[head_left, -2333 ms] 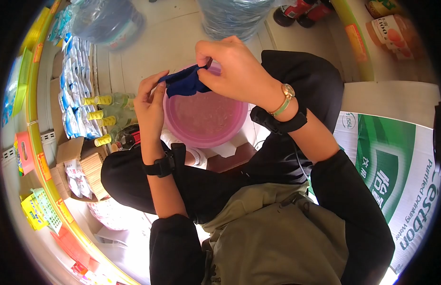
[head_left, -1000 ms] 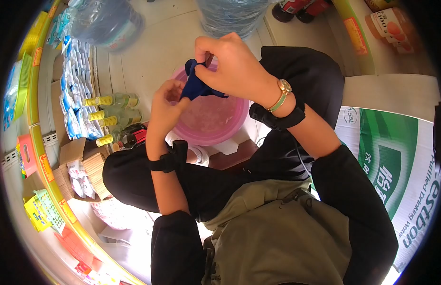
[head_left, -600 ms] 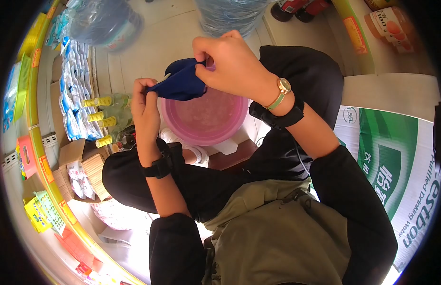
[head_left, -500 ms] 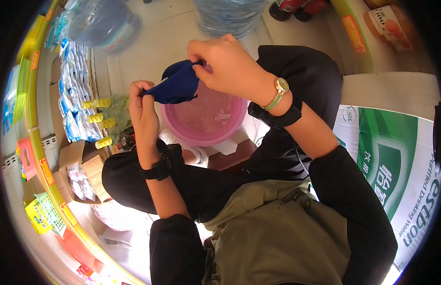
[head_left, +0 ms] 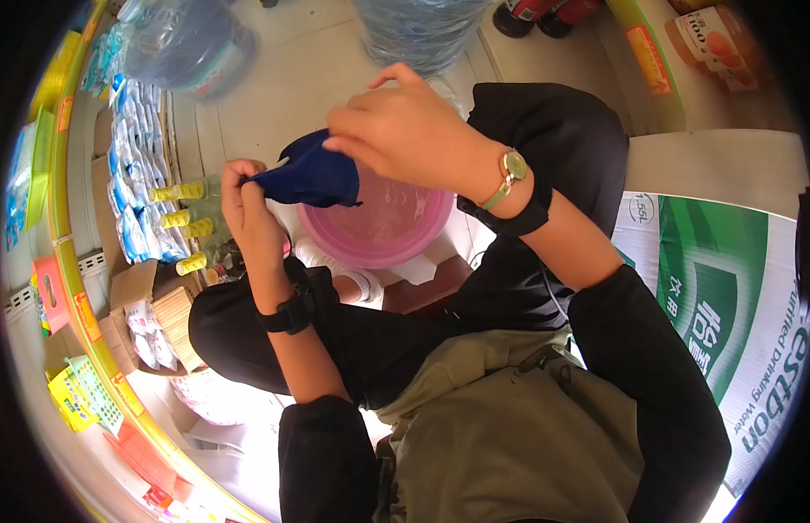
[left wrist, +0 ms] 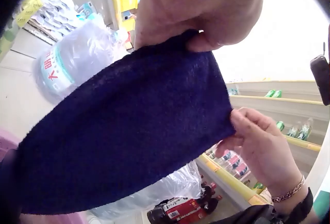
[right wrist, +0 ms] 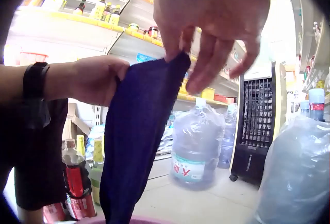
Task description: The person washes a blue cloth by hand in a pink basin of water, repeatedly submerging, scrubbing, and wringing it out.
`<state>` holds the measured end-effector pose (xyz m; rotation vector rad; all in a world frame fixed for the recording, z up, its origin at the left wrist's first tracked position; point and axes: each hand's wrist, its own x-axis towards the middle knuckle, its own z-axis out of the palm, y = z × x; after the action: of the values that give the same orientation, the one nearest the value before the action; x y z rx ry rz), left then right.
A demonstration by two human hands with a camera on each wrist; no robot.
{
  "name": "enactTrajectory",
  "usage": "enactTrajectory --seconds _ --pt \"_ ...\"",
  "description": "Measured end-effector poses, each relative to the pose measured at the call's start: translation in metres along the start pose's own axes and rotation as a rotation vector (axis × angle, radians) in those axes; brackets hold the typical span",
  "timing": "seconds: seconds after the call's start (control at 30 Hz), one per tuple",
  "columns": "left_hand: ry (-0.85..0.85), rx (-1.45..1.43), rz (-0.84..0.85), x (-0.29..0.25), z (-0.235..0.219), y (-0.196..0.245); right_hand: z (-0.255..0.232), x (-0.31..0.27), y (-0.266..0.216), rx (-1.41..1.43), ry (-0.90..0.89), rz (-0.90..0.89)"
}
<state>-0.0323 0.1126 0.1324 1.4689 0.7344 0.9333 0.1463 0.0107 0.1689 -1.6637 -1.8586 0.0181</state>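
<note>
A dark blue cloth (head_left: 313,174) is held up between both hands, spread out and hanging over the left part of a pink basin (head_left: 370,260) with liquid in it. My left hand (head_left: 255,218) pinches its left end. With thumb and forefinger, my right hand (head_left: 409,131) pinches the upper right corner, other fingers looser. In the left wrist view the cloth (left wrist: 124,126) shows a fuzzy weave, and the right hand (left wrist: 260,149) grips one corner. The right wrist view shows the cloth (right wrist: 136,131) narrow and nearly edge-on, its lower end down at the basin's rim.
Large wrapped water jugs (head_left: 422,35) stand beyond the basin. Several yellow-capped bottles (head_left: 191,209) and an open carton (head_left: 139,305) are on the left, beside shelves. A green and white water carton (head_left: 710,288) lies on the right. The person's knees flank the basin.
Earlier the cloth was folded narrow, then bunched between the hands; now it is spread wider. Both hands have shifted left and slightly lower, the right hand's fingers loosening somewhat.
</note>
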Motion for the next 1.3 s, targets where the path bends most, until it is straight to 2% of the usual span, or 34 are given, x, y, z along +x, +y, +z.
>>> enactTrajectory --seconds 0.03,0.13,0.17,0.23,0.3,0.33,0.4,0.43,0.5,0.63,0.67,0.7,0.73,0.77,0.8,0.83,0.87,0.93,0.97,1.0,1.03,1.07,1.13,1.17,1.23,1.27,1.3 --pt "0.064 0.011 0.042 0.001 -0.001 0.001 0.000 0.001 -0.002 0.028 0.076 -0.100" --pt "0.067 -0.003 -0.009 -0.002 -0.009 0.015 0.000 0.004 -0.004 0.080 0.155 -0.085" --pt "0.023 0.015 -0.017 -0.002 -0.011 0.013 -0.003 0.003 -0.006 0.079 0.154 -0.080" --pt "-0.021 0.103 -0.004 -0.004 -0.004 0.017 -0.011 0.005 -0.011 0.147 0.192 -0.202" --pt "-0.123 0.261 0.079 -0.006 0.003 0.017 -0.005 0.004 -0.005 0.155 0.185 -0.171" --pt "-0.121 0.263 0.075 -0.008 0.007 0.020 -0.002 0.002 -0.004 0.155 0.183 -0.133" --pt "-0.288 0.519 0.077 -0.011 0.022 0.027 0.004 0.001 -0.005 0.141 0.181 -0.151" --pt "-0.285 0.516 0.078 -0.010 0.027 0.025 0.006 0.001 -0.006 0.128 0.178 -0.173" --pt "-0.323 0.528 0.224 -0.009 0.032 0.015 0.011 -0.001 -0.010 0.165 0.149 -0.158" --pt "-0.202 0.424 0.242 -0.007 0.034 -0.015 0.013 -0.001 -0.012 0.243 0.125 -0.138" --pt "-0.136 0.353 0.312 -0.006 0.035 -0.020 0.011 0.000 -0.013 0.244 0.121 -0.140" --pt "-0.071 0.283 0.381 -0.004 0.036 -0.018 0.010 0.002 -0.013 0.309 0.125 -0.053" --pt "-0.068 0.283 0.382 -0.006 0.036 -0.014 0.009 0.004 -0.013 0.374 0.129 0.035" --pt "-0.010 0.197 0.198 -0.008 0.036 -0.008 0.013 0.005 -0.010 0.374 0.129 0.034" --pt "0.045 0.109 0.014 -0.010 0.038 0.002 0.022 0.004 -0.002 0.569 0.132 0.242" --pt "0.064 -0.054 -0.023 -0.012 0.043 0.013 0.030 0.001 0.004 0.761 0.136 0.454" --pt "0.057 -0.054 -0.023 -0.012 0.043 0.019 0.036 -0.003 0.009 0.759 0.141 0.459" --pt "0.096 -0.157 0.088 -0.012 0.041 0.026 0.049 -0.011 0.014 1.044 -0.267 0.960" --pt "0.103 -0.180 0.093 -0.012 0.039 0.029 0.056 -0.014 0.015 1.048 -0.259 0.963" --pt "0.094 -0.179 0.091 -0.013 0.039 0.036 0.064 -0.015 0.013 1.045 -0.450 1.103" --pt "0.108 -0.297 0.107 -0.013 0.041 0.044 0.073 -0.019 0.013 1.031 -0.649 1.239" --pt "0.123 -0.418 0.125 -0.014 0.042 0.049 0.098 -0.032 0.018 1.028 -0.644 1.240" --pt "0.125 -0.392 0.103 -0.013 0.039 0.050 0.151 -0.058 0.030 0.975 -0.592 1.133" --pt "0.103 -0.436 0.112 -0.013 0.038 0.051 0.145 -0.054 0.026 0.977 -0.588 1.128" --pt "0.081 -0.475 0.117 -0.015 0.038 0.053 0.126 -0.051 0.011 1.462 -0.824 1.720" --pt "0.018 -0.534 0.136 -0.017 0.040 0.055 0.126 -0.053 0.006 1.464 -0.823 1.722" --pt "-0.044 -0.596 0.155 -0.018 0.041 0.056 0.126 -0.057 0.003 1.630 -0.770 1.554"
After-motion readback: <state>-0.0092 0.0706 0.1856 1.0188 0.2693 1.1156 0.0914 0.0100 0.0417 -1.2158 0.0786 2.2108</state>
